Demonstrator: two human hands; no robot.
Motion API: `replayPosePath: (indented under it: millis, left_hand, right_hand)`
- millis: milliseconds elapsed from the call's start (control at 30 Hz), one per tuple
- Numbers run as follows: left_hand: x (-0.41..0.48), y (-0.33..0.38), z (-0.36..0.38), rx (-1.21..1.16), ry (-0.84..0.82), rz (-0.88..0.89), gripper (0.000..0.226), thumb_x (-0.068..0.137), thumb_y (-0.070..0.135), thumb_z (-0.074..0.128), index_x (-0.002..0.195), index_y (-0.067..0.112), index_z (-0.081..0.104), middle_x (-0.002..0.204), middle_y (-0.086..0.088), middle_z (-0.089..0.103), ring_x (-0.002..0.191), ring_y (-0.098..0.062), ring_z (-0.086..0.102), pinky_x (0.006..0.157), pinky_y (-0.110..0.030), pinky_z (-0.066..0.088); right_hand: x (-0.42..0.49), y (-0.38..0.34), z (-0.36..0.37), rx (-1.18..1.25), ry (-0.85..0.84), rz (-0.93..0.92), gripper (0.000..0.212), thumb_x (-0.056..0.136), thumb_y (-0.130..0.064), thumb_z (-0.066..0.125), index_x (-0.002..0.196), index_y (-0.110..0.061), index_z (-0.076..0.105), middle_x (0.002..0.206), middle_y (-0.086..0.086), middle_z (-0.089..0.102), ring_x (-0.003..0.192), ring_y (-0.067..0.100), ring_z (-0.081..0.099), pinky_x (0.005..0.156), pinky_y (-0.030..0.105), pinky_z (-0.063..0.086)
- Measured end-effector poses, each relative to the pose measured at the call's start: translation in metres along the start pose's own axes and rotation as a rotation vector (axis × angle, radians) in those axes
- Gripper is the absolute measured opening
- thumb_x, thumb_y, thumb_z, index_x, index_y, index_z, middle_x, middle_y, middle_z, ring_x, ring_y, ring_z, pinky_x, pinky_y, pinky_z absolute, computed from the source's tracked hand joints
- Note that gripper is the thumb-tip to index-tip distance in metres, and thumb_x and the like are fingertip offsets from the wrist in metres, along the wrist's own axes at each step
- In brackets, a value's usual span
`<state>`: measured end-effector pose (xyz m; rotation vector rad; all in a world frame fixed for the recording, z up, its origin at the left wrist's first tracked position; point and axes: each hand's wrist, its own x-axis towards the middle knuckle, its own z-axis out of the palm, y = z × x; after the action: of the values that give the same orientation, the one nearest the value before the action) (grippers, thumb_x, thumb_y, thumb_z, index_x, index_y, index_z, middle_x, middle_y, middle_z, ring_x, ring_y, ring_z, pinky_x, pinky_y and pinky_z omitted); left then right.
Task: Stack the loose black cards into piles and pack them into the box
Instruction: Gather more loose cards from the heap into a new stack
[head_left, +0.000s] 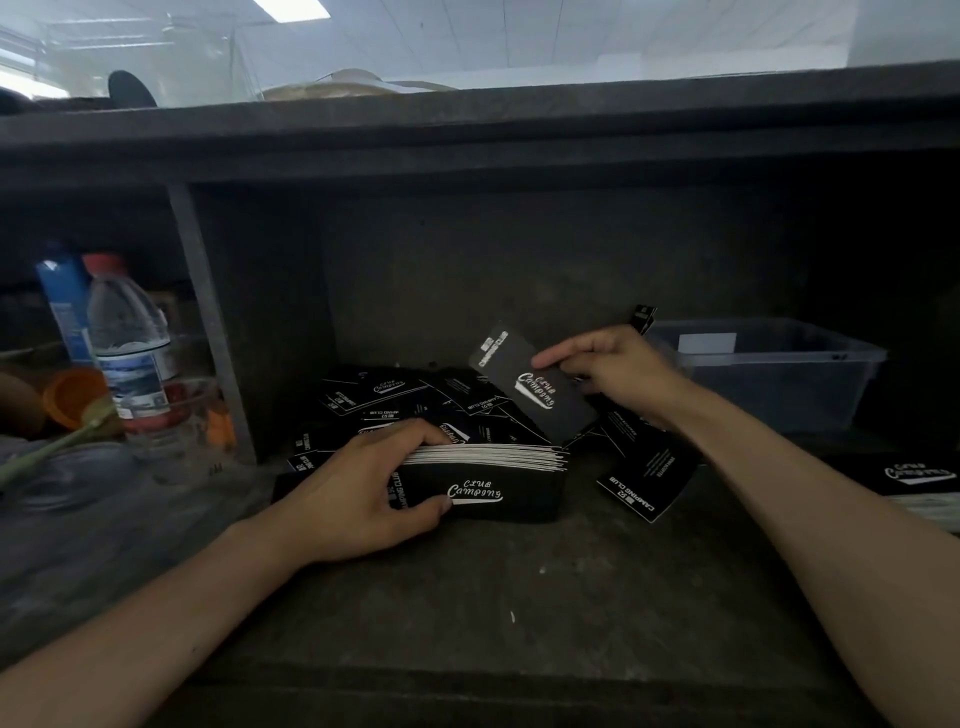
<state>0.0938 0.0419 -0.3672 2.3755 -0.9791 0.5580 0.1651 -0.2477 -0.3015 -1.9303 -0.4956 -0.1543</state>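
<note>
My left hand (363, 488) grips a thick stack of black "Club Camping" cards (498, 486), standing on its long edge on the dark bench, white card edges showing on top. My right hand (618, 371) pinches a single black card (524, 384) held tilted above the heap. Loose black cards (415, 400) lie scattered behind the stack, and more (647, 478) lie to its right under my right wrist. A clear plastic box (769, 374) stands at the right rear. Another pile of the cards (919, 475) sits at the far right edge.
A dark shelf overhangs the bench. Left of an upright post (208, 322) stand a water bottle with a red cap (127, 353), a blue carton (65, 306), an orange cup (72, 397) and clear containers. A black card (643, 317) pokes up behind my right hand.
</note>
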Motion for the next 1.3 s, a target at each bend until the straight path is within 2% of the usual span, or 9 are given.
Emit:
replayPosePath:
  millis: [233,400,600,767,933,1033,1100,1200,1300]
  left_hand:
    - [-0.001,-0.001,-0.001,0.043,0.055,-0.007,0.061,0.078,0.046,0.078,0.129,0.034,0.048,0.156,0.017,0.027,0.139,-0.001,0.042,0.110,-0.033,0.046]
    - [0.000,0.005,-0.001,-0.046,0.051,-0.066,0.098,0.077,0.033,0.084,0.151,0.040,0.022,0.151,0.011,0.039,0.130,-0.004,0.054,0.109,-0.030,0.047]
    - [0.000,0.001,0.000,-0.120,0.037,-0.114,0.115,0.077,0.029,0.087,0.157,0.049,0.007,0.152,0.006,0.046,0.131,-0.006,0.056,0.112,-0.039,0.047]
    - [-0.001,0.003,-0.001,-0.119,0.059,-0.127,0.110,0.074,0.029,0.089,0.153,0.053,0.016,0.142,0.011,0.055,0.119,-0.003,0.064,0.104,-0.035,0.053]
    - [0.000,0.003,-0.001,-0.082,0.035,-0.116,0.080,0.077,0.030,0.087,0.134,0.047,0.034,0.113,0.020,0.071,0.103,0.000,0.070,0.092,-0.029,0.058]
    - [-0.001,0.002,-0.002,-0.067,0.023,-0.145,0.060,0.076,0.035,0.086,0.112,0.044,0.038,0.104,0.022,0.071,0.090,-0.003,0.072,0.080,-0.031,0.060]
    - [-0.001,0.002,-0.002,-0.055,0.008,-0.150,0.054,0.075,0.046,0.081,0.109,0.040,0.039,0.102,0.021,0.071,0.088,-0.004,0.071,0.078,-0.033,0.059]
    - [-0.001,-0.001,-0.002,-0.019,0.003,-0.140,0.050,0.074,0.055,0.074,0.109,0.042,0.041,0.102,0.022,0.070,0.092,-0.002,0.070,0.081,-0.034,0.058]
    - [-0.001,-0.001,-0.003,-0.009,-0.005,-0.126,0.055,0.078,0.053,0.075,0.121,0.045,0.043,0.111,0.023,0.068,0.102,0.000,0.067,0.091,-0.033,0.056]
  right_hand:
    - [-0.013,-0.016,0.019,0.018,-0.416,-0.024,0.024,0.082,0.001,0.071,0.101,-0.007,0.058,0.091,0.013,0.073,0.080,0.015,0.069,0.067,0.025,0.056]
    - [-0.016,-0.018,0.015,0.019,-0.502,0.058,0.018,0.090,-0.013,0.067,0.107,-0.010,0.060,0.094,0.007,0.074,0.083,0.014,0.067,0.072,0.028,0.053]
    - [-0.019,-0.015,0.035,-0.092,-0.330,-0.040,0.012,0.087,-0.029,0.071,0.092,-0.020,0.077,0.077,0.007,0.071,0.062,0.007,0.057,0.051,0.018,0.043]
    - [-0.021,-0.018,0.035,-0.148,-0.325,-0.025,0.016,0.081,-0.036,0.076,0.074,-0.022,0.076,0.059,0.000,0.062,0.051,0.004,0.050,0.048,0.017,0.039]
    - [-0.012,-0.017,0.006,-0.130,-0.121,0.135,0.034,0.093,-0.040,0.061,0.098,-0.008,0.072,0.088,0.004,0.077,0.073,0.014,0.069,0.058,0.022,0.045]
    - [-0.004,-0.001,-0.022,-0.741,0.109,0.274,0.038,0.078,-0.049,0.075,0.093,-0.014,0.071,0.101,0.003,0.073,0.090,0.021,0.069,0.073,0.031,0.053]
    - [-0.008,0.003,-0.024,-1.073,0.060,0.423,0.059,0.065,-0.056,0.082,0.106,-0.017,0.065,0.118,-0.001,0.062,0.104,0.024,0.062,0.083,0.034,0.052]
    - [-0.011,0.004,-0.016,-1.105,-0.039,0.527,0.073,0.057,-0.053,0.087,0.115,-0.017,0.061,0.113,0.002,0.064,0.100,0.023,0.063,0.083,0.033,0.054]
    - [-0.008,0.003,-0.015,-0.983,0.055,0.504,0.052,0.065,-0.045,0.083,0.102,-0.014,0.065,0.106,-0.003,0.062,0.096,0.021,0.062,0.079,0.032,0.055]
